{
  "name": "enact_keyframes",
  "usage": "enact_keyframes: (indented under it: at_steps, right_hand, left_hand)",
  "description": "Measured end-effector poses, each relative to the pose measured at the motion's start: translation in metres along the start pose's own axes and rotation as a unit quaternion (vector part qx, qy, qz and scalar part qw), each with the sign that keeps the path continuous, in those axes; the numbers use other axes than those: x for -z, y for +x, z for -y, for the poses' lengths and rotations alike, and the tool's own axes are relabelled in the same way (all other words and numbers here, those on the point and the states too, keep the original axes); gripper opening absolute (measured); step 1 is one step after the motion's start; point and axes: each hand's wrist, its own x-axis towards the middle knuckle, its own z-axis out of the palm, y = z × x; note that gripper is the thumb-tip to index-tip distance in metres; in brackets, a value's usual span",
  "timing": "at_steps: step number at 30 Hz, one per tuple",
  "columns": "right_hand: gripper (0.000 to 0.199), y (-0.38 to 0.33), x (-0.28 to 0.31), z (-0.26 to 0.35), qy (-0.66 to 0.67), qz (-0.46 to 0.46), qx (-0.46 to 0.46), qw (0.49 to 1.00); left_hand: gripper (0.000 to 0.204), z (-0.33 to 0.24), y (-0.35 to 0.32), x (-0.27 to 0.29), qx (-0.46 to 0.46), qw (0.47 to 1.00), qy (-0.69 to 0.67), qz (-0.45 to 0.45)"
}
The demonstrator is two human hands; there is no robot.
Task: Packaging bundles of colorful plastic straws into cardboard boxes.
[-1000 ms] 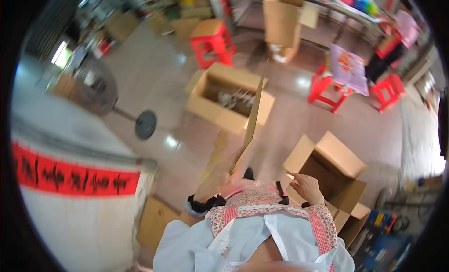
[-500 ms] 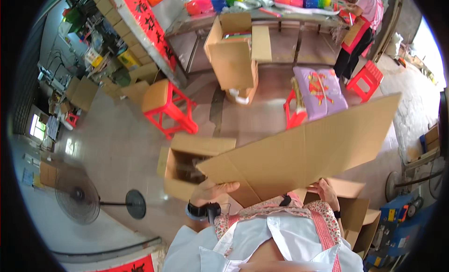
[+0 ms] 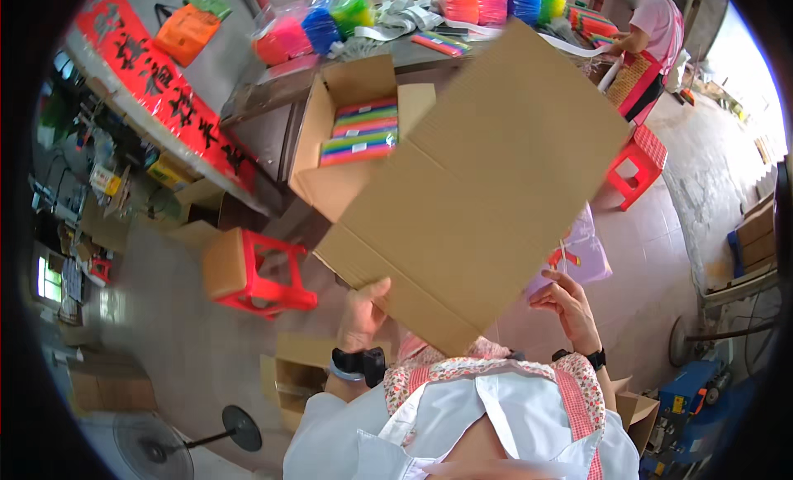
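Observation:
A large flat sheet of brown cardboard (image 3: 487, 182), creased across with fold lines, is held up tilted in front of me. My left hand (image 3: 363, 316) grips its lower left edge, with the thumb on the near face and the fingers partly hidden. Beside the sheet's lower right edge is my right hand (image 3: 568, 311), its fingers loosely bent and apart, with nothing visible in them. Beyond the sheet stands an open carton (image 3: 318, 170) containing several packs of rainbow-striped items (image 3: 359, 137). Part of a purple printed bundle (image 3: 588, 249) shows behind the sheet.
A red stool (image 3: 268, 273) with a tan top stands to the left, another red stool (image 3: 640, 166) at the right. An open box (image 3: 293, 381) and a fan (image 3: 149, 447) are at lower left. Bright bagged bundles (image 3: 351, 9) lie on the far table. A co-worker (image 3: 652, 34) works there.
The cardboard sheet has been raised and turned more upright toward the far table. My right hand has come off its lower edge. The view has shifted, now showing the carton's contents.

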Motion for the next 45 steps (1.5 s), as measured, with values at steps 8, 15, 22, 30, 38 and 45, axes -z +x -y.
enact_keyframes:
  at_steps: [8, 15, 22, 30, 38, 45]
  right_hand:
    - [0.029, 0.145, 0.005, 0.071, -0.116, -0.077, -0.049, 0.989]
    - [0.028, 0.263, 0.007, 0.14, -0.23, -0.081, -0.075, 0.967]
    - [0.03, 0.439, 0.014, 0.194, -0.291, 0.12, -0.113, 0.942]
    - [0.032, 0.631, 0.064, 0.196, -0.343, 0.219, -0.246, 0.88]
    - [0.032, 0.695, 0.172, 0.199, -0.304, 0.232, -0.23, 0.895]
    - [0.03, 0.684, 0.228, 0.212, -0.287, 0.103, -0.218, 0.927]
  left_hand:
    - [0.031, -0.073, 0.202, 0.024, -0.144, 0.977, -0.122, -0.103]
    - [0.03, -0.111, 0.291, 0.049, -0.238, 0.941, -0.16, -0.179]
    - [0.034, -0.099, 0.335, 0.021, -0.305, 0.893, -0.124, -0.306]
    - [0.038, -0.058, 0.431, -0.034, -0.341, 0.843, -0.06, -0.412]
    - [0.038, -0.06, 0.548, -0.086, -0.308, 0.864, -0.004, -0.399]
    - [0.037, -0.11, 0.7, -0.098, -0.272, 0.891, 0.043, -0.36]
